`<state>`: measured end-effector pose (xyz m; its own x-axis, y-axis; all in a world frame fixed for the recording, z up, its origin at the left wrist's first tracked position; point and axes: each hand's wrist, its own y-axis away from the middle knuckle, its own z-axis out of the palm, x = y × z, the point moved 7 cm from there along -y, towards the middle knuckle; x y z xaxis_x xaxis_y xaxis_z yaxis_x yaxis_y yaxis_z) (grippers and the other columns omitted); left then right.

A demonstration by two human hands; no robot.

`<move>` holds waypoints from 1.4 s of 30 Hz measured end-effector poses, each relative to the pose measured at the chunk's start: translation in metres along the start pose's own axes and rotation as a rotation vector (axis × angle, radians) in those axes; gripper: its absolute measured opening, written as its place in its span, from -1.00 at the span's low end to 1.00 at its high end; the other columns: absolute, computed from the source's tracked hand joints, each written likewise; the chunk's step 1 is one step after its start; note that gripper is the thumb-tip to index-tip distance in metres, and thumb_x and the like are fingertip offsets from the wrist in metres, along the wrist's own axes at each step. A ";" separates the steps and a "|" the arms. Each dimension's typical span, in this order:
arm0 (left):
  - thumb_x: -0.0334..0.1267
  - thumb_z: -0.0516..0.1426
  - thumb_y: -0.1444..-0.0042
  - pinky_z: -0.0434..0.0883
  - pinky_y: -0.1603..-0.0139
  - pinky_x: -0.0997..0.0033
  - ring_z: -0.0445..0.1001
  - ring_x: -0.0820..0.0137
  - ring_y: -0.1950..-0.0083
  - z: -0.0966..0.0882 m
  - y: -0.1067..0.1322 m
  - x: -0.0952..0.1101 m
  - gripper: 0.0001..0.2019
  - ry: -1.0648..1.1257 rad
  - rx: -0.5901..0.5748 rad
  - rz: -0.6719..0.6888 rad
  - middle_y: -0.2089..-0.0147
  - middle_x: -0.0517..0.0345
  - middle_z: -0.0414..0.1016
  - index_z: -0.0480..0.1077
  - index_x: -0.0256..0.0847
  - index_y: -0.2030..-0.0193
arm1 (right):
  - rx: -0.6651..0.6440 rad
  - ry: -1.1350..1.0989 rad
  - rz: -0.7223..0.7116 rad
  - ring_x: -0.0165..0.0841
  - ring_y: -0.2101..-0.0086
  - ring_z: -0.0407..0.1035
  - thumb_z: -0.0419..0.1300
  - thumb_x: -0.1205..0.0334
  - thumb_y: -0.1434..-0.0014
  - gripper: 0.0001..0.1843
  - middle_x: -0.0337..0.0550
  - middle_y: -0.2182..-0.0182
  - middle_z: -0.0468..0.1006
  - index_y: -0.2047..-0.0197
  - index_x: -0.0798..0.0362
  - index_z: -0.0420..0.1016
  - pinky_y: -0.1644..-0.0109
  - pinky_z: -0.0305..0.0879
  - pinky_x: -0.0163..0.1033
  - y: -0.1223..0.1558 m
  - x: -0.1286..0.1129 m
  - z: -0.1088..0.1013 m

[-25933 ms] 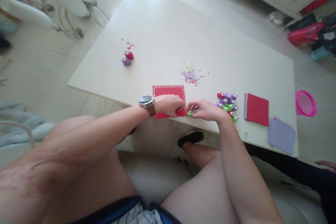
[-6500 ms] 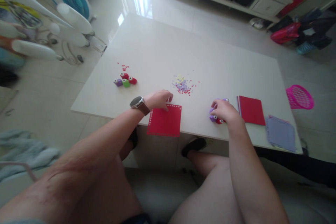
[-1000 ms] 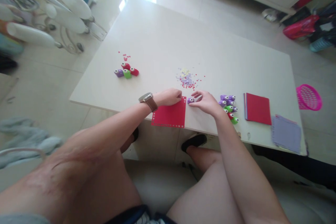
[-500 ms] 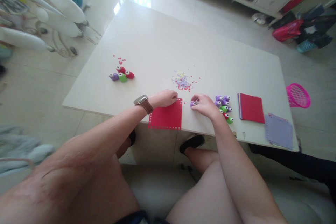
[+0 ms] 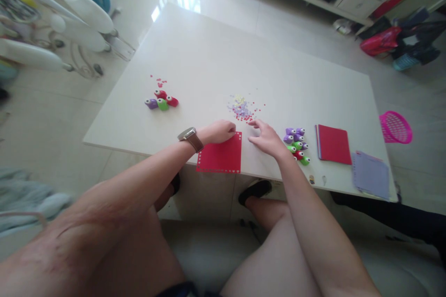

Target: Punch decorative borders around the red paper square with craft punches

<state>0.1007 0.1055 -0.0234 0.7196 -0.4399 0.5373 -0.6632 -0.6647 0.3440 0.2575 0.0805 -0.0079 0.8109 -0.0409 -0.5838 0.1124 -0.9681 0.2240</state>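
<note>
My left hand, with a brown-strapped watch on the wrist, rests curled on the top edge of a red paper sheet. Small cut-out shapes run along the sheet's borders; what lies beneath the curled fingers is hidden. To the right of the sheet, my right hand hovers low with thumb and fingers apart, and no object shows between them. Its fingertips are near a pile of lilac, yellow and red paper bits. Several purple, green and red craft punches stand grouped to the right of that hand.
More craft punches and red bits lie at the left. Red paper stack, lilac sheets and a small key-like item are on the right of the white table. A pink basket stands beyond its edge.
The purple punch held in my right hand is no longer visible there. The fingers have spread and moved slightly up toward the paper bits. My left hand stays on the sheet.
</note>
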 end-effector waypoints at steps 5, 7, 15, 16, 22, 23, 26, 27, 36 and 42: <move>-0.30 0.02 -0.30 0.27 0.27 0.40 0.50 0.34 0.27 0.001 -0.001 -0.002 -0.72 0.010 0.011 0.006 0.19 0.02 0.66 0.58 -0.22 0.18 | 0.040 0.058 -0.029 -0.10 -0.08 0.47 0.25 0.32 -0.02 -0.59 -0.06 -0.05 0.63 0.01 -0.02 0.54 -0.24 0.33 0.00 -0.001 0.006 -0.006; -0.30 0.02 -0.29 0.28 0.26 0.40 0.50 0.35 0.27 0.002 -0.001 -0.003 -0.72 0.012 0.019 0.012 0.19 0.03 0.66 0.58 -0.22 0.19 | -0.002 0.116 -0.059 -0.11 -0.03 0.47 0.29 0.33 0.03 -0.62 -0.06 0.01 0.63 0.08 -0.01 0.55 -0.19 0.36 -0.06 0.001 0.008 -0.004; -0.35 0.04 -0.21 0.28 0.25 0.36 0.47 0.34 0.28 -0.005 0.000 -0.006 -0.78 0.061 0.127 0.058 0.25 0.04 0.63 0.54 -0.21 0.27 | -0.076 0.188 -0.029 -0.27 0.24 0.46 0.18 0.49 0.02 -0.72 -0.12 0.27 0.61 0.22 0.01 0.51 0.08 0.36 -0.23 0.004 0.016 -0.004; -0.37 0.04 -0.19 0.30 0.24 0.36 0.47 0.34 0.27 -0.008 0.001 -0.005 -0.78 0.082 0.155 0.061 0.25 0.05 0.62 0.53 -0.21 0.27 | -0.052 0.157 -0.044 -0.27 0.24 0.46 0.18 0.48 0.02 -0.72 -0.13 0.27 0.60 0.23 0.01 0.50 0.08 0.37 -0.23 0.003 0.012 -0.005; -0.26 0.17 -0.20 0.42 0.18 0.40 0.52 0.39 0.19 -0.023 0.000 -0.005 -0.78 0.486 0.252 0.082 0.07 0.02 0.61 0.46 -0.23 0.03 | 0.052 -0.256 -0.098 -0.28 0.22 0.54 0.26 0.34 -0.06 -0.72 -0.15 0.22 0.62 0.12 -0.02 0.44 0.09 0.50 -0.19 0.002 -0.019 -0.010; -0.22 0.21 -0.19 0.45 0.15 0.39 0.54 0.39 0.16 -0.022 -0.001 -0.003 -0.73 0.573 0.227 0.119 0.02 0.00 0.60 0.44 -0.23 0.00 | 0.063 -0.296 -0.104 -0.27 0.21 0.54 0.28 0.29 -0.08 -0.73 -0.15 0.21 0.62 0.11 -0.03 0.44 0.08 0.52 -0.17 0.003 -0.024 -0.010; -0.19 0.30 -0.14 0.49 0.06 0.35 0.57 0.38 0.08 -0.023 -0.005 0.004 -0.69 0.738 0.197 0.226 -0.01 -0.02 0.60 0.44 -0.24 0.01 | 0.096 -0.355 -0.145 -0.27 0.18 0.55 0.32 0.22 -0.11 -0.76 -0.14 0.19 0.63 0.13 -0.04 0.43 0.03 0.53 -0.14 0.004 -0.035 -0.011; -0.20 0.30 -0.13 0.49 0.06 0.34 0.57 0.38 0.09 -0.024 -0.006 0.004 -0.70 0.760 0.215 0.227 0.03 -0.01 0.61 0.44 -0.25 0.04 | 0.112 -0.367 -0.154 -0.27 0.18 0.55 0.32 0.21 -0.12 -0.76 -0.14 0.18 0.63 0.14 -0.04 0.42 0.03 0.54 -0.14 0.004 -0.038 -0.012; -0.29 0.30 -0.11 0.45 0.11 0.33 0.55 0.36 0.17 -0.067 0.025 -0.046 -0.82 0.268 0.411 -0.107 0.16 0.02 0.64 0.56 -0.24 0.14 | 0.271 -0.191 -0.250 -0.27 0.18 0.49 0.27 0.32 -0.12 -0.74 -0.10 0.07 0.49 0.09 -0.02 0.44 0.13 0.49 -0.15 0.009 -0.051 -0.021; -0.25 0.28 -0.13 0.43 0.07 0.29 0.55 0.27 0.14 -0.087 0.072 -0.110 -0.85 0.014 0.439 -0.348 0.18 -0.01 0.65 0.59 -0.21 0.16 | 0.138 -0.004 -0.374 -0.20 0.06 0.46 0.20 0.42 -0.18 -0.78 -0.05 0.05 0.47 0.11 -0.02 0.46 -0.09 0.42 -0.08 0.024 -0.065 0.002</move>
<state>-0.0437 0.1583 0.0092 0.8760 -0.1437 0.4604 -0.2372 -0.9595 0.1517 0.2069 0.0591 0.0342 0.7264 0.3202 -0.6081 0.3214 -0.9404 -0.1112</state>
